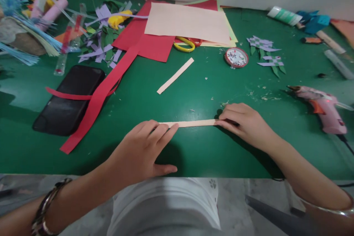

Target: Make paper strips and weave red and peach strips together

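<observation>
A narrow beige paper strip (195, 123) lies flat on the green table (210, 155) in front of me. My left hand (143, 151) rests on its left end, fingers stretched out flat and pressing down. My right hand (243, 121) covers the right end, fingers curled down onto the strip. A second beige strip (175, 76) lies loose farther back. Behind it a beige sheet (188, 22) sits on red paper (149, 44).
A black phone (69, 99) under red strips (95, 103) lies at left. Yellow-handled scissors (185, 44) peek from under the sheets. A pink glue gun (320, 107) lies at right, a round tin (236, 57) and woven purple-green pieces (265, 51) behind. Paper scraps crowd the far left.
</observation>
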Action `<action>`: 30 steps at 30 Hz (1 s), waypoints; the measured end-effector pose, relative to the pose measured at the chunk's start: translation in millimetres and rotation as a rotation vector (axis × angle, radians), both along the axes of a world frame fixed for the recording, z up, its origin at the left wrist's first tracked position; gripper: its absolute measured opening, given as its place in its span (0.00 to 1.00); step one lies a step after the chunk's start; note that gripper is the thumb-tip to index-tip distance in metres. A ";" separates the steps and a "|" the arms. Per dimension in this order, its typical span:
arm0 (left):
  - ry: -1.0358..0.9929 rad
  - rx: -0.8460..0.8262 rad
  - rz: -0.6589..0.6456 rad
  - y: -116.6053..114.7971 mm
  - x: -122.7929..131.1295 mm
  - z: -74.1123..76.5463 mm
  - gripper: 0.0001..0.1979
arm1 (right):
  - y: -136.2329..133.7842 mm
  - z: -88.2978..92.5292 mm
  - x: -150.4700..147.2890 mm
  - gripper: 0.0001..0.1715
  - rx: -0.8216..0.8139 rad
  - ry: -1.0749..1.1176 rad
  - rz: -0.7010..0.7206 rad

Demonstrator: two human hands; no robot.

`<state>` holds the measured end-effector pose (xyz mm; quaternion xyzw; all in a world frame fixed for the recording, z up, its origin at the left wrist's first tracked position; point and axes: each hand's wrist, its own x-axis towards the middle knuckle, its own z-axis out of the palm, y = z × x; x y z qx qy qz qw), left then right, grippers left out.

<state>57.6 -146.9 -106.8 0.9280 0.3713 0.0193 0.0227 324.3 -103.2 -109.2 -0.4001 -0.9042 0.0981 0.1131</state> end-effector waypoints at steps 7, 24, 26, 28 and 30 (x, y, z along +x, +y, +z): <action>0.129 0.021 0.058 3.5 19.6 8.5 0.37 | 5.1 3.4 1.5 0.22 -0.009 -0.059 0.030; -0.126 0.107 -0.057 30.7 32.0 1.8 0.11 | -1.2 2.4 -25.5 0.22 0.232 -0.155 0.086; -0.115 0.059 -0.088 36.6 36.4 -1.0 0.10 | -4.1 0.8 -37.2 0.22 0.297 -0.138 0.085; -0.120 0.022 -0.097 39.6 37.7 -5.2 0.13 | -6.2 -0.1 -44.6 0.22 0.318 -0.114 0.077; -0.147 0.034 -0.086 40.0 36.4 -9.6 0.16 | -7.4 -0.5 -45.3 0.20 0.272 -0.082 0.072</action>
